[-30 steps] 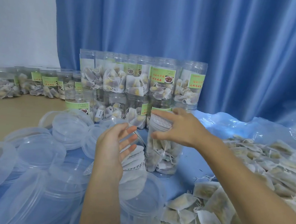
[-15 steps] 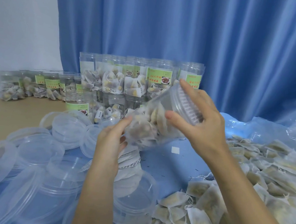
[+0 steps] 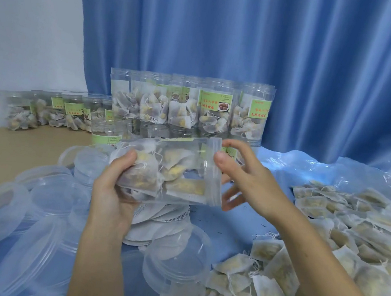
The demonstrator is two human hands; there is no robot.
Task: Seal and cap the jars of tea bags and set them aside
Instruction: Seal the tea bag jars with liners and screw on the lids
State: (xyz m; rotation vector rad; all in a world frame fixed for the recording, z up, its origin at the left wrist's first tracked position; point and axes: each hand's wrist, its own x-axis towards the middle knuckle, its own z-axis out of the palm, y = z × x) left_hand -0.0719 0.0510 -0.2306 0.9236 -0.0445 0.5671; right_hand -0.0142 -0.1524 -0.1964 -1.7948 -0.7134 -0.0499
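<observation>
A clear plastic jar point(image 3: 177, 172) full of tea bags lies on its side in the air, mouth to the right. My left hand point(image 3: 115, 187) grips its base end from below. At the jar's threaded mouth my right hand point(image 3: 247, 177) has thumb and fingers spread around the rim; whether they touch it is unclear. A pile of round white seal discs point(image 3: 163, 219) lies on the blue sheet just under the jar. Clear plastic caps point(image 3: 46, 199) are scattered on the left and at the front.
Stacked labelled jars of tea bags point(image 3: 189, 108) stand at the back against a blue curtain, with a lower row point(image 3: 56, 111) further left. Loose tea bags point(image 3: 339, 235) cover the right side. A bare tan tabletop point(image 3: 1, 149) shows at the left.
The jar stood upright on the sheet under my right hand; it was lifted, tipped sideways, and my left hand took its base. My right hand shifted to the mouth end.
</observation>
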